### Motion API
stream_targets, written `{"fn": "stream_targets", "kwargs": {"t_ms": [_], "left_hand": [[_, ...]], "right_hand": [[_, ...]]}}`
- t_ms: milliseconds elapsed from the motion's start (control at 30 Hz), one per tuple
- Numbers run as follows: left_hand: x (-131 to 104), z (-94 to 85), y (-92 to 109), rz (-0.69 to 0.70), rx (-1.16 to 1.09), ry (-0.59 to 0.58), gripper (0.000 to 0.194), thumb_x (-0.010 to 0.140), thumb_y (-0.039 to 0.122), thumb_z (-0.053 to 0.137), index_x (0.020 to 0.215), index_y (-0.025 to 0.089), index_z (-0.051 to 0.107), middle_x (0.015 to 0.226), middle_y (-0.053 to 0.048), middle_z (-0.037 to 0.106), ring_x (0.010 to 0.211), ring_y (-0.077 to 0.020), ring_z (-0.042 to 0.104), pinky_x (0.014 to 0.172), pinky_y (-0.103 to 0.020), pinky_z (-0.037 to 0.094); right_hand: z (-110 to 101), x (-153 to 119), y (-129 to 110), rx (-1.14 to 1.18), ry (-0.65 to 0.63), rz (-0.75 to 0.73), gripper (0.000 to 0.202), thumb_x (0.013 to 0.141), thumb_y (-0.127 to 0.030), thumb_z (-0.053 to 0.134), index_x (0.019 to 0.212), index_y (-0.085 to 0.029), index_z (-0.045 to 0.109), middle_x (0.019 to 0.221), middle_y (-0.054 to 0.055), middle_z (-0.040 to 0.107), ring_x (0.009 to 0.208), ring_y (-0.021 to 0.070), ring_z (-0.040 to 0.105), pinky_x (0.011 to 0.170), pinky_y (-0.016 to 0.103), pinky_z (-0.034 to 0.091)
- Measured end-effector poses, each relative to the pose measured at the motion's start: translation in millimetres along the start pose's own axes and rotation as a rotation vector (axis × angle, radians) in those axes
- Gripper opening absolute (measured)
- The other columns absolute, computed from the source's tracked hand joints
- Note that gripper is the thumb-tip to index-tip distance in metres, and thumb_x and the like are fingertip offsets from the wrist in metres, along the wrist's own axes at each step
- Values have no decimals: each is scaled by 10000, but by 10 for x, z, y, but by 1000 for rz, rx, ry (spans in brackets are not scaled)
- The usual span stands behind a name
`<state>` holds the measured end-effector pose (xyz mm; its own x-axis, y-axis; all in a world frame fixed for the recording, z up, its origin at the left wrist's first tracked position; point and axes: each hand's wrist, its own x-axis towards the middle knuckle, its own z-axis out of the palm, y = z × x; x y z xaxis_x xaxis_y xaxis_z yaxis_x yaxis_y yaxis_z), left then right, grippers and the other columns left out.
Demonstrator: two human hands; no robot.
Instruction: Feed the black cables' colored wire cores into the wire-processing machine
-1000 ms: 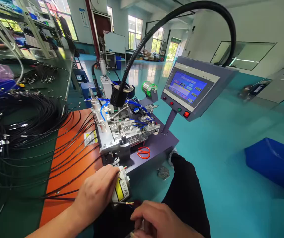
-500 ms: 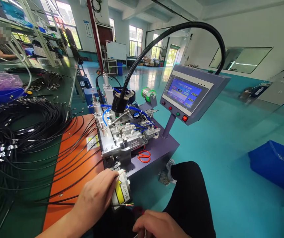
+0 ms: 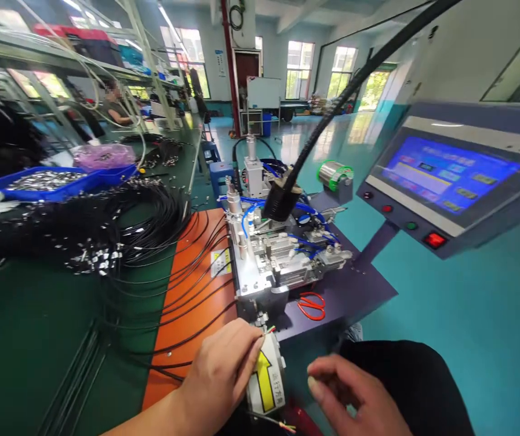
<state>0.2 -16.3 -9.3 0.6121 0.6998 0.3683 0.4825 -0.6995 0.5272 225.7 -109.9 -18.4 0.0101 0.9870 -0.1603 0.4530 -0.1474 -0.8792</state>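
Note:
My left hand (image 3: 226, 366) is closed at the lower middle, pinching a cable end whose thin coloured wires (image 3: 270, 330) stick out past the fingertips. It rests beside a white part with a yellow arrow (image 3: 265, 378), at the near end of the metal machine (image 3: 260, 260). Below it, another black cable ends in bare coloured wires (image 3: 287, 427). To the right, my right hand (image 3: 351, 393) hangs above my lap, thumb and fingers apart, holding nothing. Several black cables (image 3: 196, 287) run from the machine across the orange board (image 3: 164, 387).
Red-handled scissors (image 3: 312, 306) lie on the machine's dark base. A control screen (image 3: 446, 172) stands at the right, with a solder spool (image 3: 335, 175) behind. Coiled black cables (image 3: 151, 212) and a blue tray (image 3: 46, 184) are on the left bench. A person (image 3: 117, 109) sits farther back.
The view has turned left, so the machine appears farther right. My right hand has risen and its fingers have spread. My left hand stays by the white part, now with coloured wire tips showing.

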Motion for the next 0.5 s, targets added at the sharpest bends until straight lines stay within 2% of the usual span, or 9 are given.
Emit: {"fn": "stream_targets", "kwargs": {"t_ms": [100,200,367,433,500], "left_hand": [[22,14,-38,-38,14,-3,158,997,180,437,981,188,595,814,-36,589,746,-171,546,680,-290,432],[32,43,-76,-47,25,-12,173,996,179,440,979,178,612,800,-40,585,752,-179,542,689,-299,429],[38,82,-106,-30,42,-2,179,991,177,453,922,164,618,770,-39,571,715,-177,526,660,-297,416],[46,85,-113,-20,47,4,182,991,177,455,908,161,616,759,-38,563,699,-175,518,646,-296,408],[52,85,-120,-12,47,9,180,990,175,456,906,158,614,753,-37,556,690,-174,512,638,-296,403]], "right_hand": [[33,317,-88,139,58,35,272,902,-445,571,992,-218,690,774,29,678,690,174,636,624,247,515],[164,525,-163,159,66,20,254,887,-407,587,1016,-214,690,822,38,693,709,180,646,636,262,524],[320,607,-227,78,116,-103,188,874,-347,612,982,-224,705,758,13,666,613,158,598,575,249,492],[337,610,-234,137,113,-59,182,876,-361,618,953,-225,710,724,8,655,616,164,600,572,250,489],[340,623,-236,221,54,5,187,879,-377,627,936,-219,709,758,20,674,673,181,625,608,259,501]]}}
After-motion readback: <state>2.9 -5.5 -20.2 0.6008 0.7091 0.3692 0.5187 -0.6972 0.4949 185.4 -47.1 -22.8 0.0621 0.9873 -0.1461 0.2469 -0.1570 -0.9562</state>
